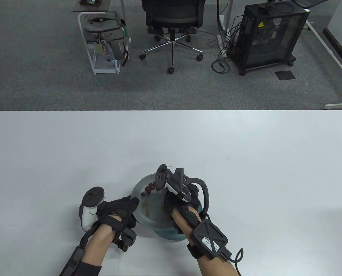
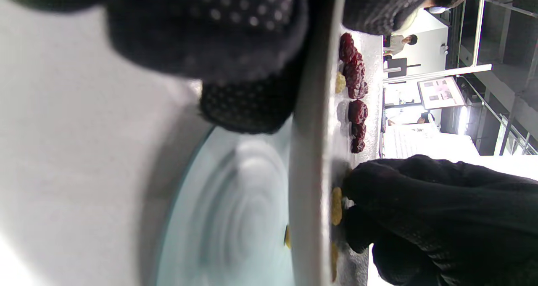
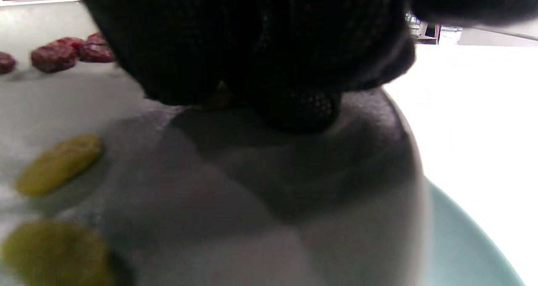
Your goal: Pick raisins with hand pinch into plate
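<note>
A grey plate [image 1: 152,214] is tilted over a teal plate [image 1: 171,235] near the table's front edge. My left hand [image 1: 133,206] grips the grey plate's left rim; in the left wrist view its fingers [image 2: 252,96] clamp the rim [image 2: 309,151]. Several dark red raisins [image 1: 150,188] lie at the plate's far side. Yellow raisins [image 3: 59,164] lie on its middle. My right hand [image 1: 171,206] is down on the grey plate, fingertips [image 3: 298,105] drawn together around a small yellow raisin [image 3: 219,96].
The white table [image 1: 245,161] spreads wide around the plates. Beyond its far edge stand an office chair [image 1: 172,20], a white rack with a bag [image 1: 104,34] and a black cabinet [image 1: 270,34] on the floor.
</note>
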Demonstrator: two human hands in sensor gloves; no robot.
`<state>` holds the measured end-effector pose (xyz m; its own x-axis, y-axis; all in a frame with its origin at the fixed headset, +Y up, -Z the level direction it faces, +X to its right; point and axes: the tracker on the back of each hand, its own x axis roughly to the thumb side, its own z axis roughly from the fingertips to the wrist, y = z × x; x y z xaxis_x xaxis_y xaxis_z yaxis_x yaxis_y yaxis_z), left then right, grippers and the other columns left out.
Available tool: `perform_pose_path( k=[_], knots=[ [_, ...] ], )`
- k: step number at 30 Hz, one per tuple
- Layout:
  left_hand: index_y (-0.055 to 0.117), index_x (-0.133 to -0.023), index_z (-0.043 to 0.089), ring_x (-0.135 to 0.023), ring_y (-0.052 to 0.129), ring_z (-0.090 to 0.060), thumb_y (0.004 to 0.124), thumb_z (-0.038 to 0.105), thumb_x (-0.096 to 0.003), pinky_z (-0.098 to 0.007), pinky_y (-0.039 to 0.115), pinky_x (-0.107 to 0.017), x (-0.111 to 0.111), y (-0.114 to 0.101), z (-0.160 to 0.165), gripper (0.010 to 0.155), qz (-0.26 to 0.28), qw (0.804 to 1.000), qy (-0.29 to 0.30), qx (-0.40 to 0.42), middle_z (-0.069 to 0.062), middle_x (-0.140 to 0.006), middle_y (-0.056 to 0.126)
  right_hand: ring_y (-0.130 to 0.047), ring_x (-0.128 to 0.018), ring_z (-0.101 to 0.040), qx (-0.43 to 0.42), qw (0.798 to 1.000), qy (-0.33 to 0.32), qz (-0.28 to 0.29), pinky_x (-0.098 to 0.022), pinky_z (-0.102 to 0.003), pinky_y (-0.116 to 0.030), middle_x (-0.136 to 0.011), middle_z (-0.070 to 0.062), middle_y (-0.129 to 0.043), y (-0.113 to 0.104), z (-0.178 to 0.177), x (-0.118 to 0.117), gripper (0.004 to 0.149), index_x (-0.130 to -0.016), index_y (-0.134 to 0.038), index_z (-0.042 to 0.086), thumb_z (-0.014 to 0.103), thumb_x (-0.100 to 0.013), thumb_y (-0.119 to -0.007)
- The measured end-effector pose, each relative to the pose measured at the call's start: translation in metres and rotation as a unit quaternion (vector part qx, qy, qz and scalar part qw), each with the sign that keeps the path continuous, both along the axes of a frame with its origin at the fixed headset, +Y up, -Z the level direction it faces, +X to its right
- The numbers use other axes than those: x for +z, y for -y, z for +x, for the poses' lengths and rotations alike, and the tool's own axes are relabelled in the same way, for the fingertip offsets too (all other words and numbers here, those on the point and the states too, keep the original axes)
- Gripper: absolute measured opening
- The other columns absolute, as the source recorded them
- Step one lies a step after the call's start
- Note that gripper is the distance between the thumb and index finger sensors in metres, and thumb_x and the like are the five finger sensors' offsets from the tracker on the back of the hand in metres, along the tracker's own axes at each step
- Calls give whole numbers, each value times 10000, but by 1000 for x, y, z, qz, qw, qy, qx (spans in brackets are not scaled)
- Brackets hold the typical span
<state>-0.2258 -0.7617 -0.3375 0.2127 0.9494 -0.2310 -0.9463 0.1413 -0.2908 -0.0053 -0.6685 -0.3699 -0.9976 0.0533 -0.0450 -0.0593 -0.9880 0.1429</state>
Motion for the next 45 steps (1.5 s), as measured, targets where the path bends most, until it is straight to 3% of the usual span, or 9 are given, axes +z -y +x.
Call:
perform_pose_path(
  k=[34, 45],
  knots=[
    [794, -818, -57, -123, 998, -202, 738, 363, -512, -410, 833, -157, 1, 0, -2, 523, -4, 1000, -13, -11, -169, -453, 1046, -1012, -281, -219, -16, 1000, -7, -8, -226, -375, -878, -512, -87, -1094, 3, 0, -2, 489, -739, -925, 91, 413, -383, -1015],
    [788, -823, -50, -139, 998, -201, 730, 369, -515, -411, 832, -164, -1, 1, -10, 524, 3, 999, -39, -8, -159, -465, 1046, -1012, -282, -223, -71, 997, -24, 27, -227, -376, -878, -514, -93, -1094, -27, 19, 18, 497, -743, -923, 86, 410, -377, -1014]
  ],
)
